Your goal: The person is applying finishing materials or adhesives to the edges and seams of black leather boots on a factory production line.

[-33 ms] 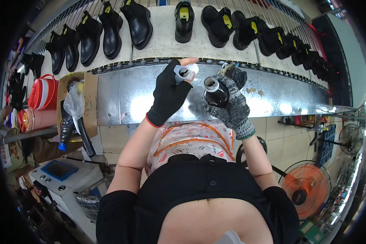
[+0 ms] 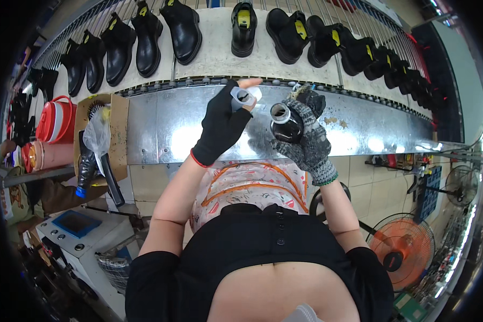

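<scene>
My left hand (image 2: 220,126), in a black fingerless glove, is shut on a small grey-white cap (image 2: 242,96) held up in front of me. My right hand (image 2: 306,142), in a grey knit glove, grips a dark round bottle (image 2: 284,124) with its mouth open; a bristly brush tip (image 2: 301,91) shows above its fingers. The cap and the bottle mouth are a short way apart. Both hands hover over a shiny metal bench (image 2: 161,134). Behind it, black boots (image 2: 183,29) stand in a row on a conveyor (image 2: 214,53).
A cardboard box (image 2: 118,115) with a bag and tools sits left of the bench, beside a red bucket (image 2: 56,119). A white machine (image 2: 80,236) stands at lower left and an orange fan (image 2: 402,247) at lower right.
</scene>
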A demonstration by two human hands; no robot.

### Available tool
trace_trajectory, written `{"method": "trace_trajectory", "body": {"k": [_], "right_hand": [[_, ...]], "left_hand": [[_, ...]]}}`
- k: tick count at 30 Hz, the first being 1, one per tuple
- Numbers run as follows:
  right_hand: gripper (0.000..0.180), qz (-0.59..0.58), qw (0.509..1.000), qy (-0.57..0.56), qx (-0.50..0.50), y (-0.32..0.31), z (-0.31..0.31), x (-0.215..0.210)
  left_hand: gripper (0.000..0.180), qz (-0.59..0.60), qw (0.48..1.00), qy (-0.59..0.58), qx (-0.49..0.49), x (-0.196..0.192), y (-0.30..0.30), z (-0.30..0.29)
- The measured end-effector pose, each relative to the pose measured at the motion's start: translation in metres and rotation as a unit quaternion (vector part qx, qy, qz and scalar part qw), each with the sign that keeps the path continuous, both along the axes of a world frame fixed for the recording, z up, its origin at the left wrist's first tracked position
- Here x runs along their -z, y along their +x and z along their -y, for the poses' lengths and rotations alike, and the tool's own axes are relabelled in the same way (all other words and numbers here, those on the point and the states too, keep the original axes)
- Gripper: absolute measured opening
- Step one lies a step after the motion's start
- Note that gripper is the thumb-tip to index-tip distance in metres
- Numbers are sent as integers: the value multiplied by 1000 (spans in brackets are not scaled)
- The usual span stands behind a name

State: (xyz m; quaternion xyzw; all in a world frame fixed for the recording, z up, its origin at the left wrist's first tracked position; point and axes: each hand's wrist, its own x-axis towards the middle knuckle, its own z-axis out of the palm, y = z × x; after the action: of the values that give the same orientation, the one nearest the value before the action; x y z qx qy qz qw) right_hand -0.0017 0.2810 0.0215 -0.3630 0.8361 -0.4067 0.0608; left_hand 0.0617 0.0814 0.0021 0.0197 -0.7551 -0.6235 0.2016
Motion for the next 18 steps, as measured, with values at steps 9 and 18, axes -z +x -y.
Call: {"method": "trace_trajectory", "body": {"k": [9,18], "right_hand": [[62,-179,968,144,-103,-25,-18,-46],[56,-225,931,233,-168,-32,-10,-83]], "left_hand": [[52,83,976,53,196,21,14,-22],[58,78,969,33,231,10,14,-31]]}}
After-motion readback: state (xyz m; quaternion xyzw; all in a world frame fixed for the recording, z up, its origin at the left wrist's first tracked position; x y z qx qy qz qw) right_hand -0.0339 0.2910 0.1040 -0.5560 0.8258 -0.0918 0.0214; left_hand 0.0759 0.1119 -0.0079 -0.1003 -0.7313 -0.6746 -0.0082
